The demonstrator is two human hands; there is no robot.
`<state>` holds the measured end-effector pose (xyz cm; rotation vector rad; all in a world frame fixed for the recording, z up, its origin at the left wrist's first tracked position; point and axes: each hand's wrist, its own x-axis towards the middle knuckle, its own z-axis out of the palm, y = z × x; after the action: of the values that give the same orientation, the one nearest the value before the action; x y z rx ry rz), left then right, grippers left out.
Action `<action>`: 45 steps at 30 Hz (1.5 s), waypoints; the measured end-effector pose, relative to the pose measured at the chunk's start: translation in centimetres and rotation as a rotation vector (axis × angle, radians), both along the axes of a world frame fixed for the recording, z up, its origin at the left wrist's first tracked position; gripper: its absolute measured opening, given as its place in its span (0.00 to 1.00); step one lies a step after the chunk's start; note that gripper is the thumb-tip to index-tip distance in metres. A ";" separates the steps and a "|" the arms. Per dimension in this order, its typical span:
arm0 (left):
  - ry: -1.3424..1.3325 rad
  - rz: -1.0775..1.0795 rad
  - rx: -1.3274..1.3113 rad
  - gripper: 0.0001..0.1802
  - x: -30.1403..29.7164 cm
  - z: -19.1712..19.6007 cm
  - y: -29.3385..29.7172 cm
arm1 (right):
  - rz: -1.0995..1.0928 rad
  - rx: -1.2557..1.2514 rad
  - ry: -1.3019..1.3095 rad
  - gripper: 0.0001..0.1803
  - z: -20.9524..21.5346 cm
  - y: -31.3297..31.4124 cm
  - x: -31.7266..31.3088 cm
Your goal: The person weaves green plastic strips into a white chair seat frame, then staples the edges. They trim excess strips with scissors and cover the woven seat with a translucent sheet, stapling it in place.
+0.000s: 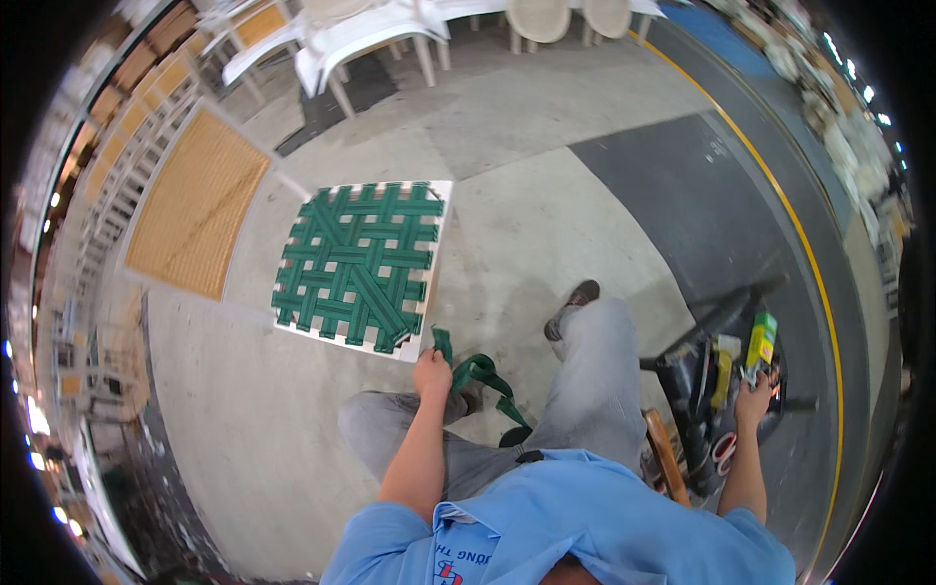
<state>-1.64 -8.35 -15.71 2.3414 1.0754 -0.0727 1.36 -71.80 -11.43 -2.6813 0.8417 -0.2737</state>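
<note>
Left hand [432, 373] grips green webbing strap [478, 370] by the woven frame [359, 265]; right hand's [754, 398] grip in the black tool tray [704, 390] can't be told.

L hand [432, 373] fwd, grip closed, R hand [755, 398] out to side, fingers spread, both arms extended

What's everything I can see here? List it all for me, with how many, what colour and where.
Seat frame: one, white, laced with green webbing, on the floor ahead.
Loose webbing strap: one, green, trailing from the left hand.
Cane panel: one, tan, on the floor at left.
White chairs: several, at the far top.
Stool: one, wooden, partly hidden under the person.
Black stand: one, at right, holding tools.
Yellow-green bottle: one, on the stand.
Yellow floor line: one, curving at right.
Left hand: shut on the strap.
Right hand: reaching at the stand; grip unclear.
</note>
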 end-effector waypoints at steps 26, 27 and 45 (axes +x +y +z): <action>-1.204 1.103 -0.775 0.11 9.7 -3.3 4.2 | 1.431 0.865 0.482 0.38 -12.4 67.4 33.8; -1.181 1.103 -0.774 0.12 9.4 -3.0 4.2 | 1.433 0.878 0.412 0.39 -12.6 66.7 33.1; -0.946 0.969 -1.294 0.13 -0.6 23.2 4.9 | 0.850 0.777 0.296 0.38 11.7 54.6 13.2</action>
<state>-2.29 -3.46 7.50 0.4383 1.0052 0.4925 14.52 -17.15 0.23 -2.0815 -0.1826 0.5448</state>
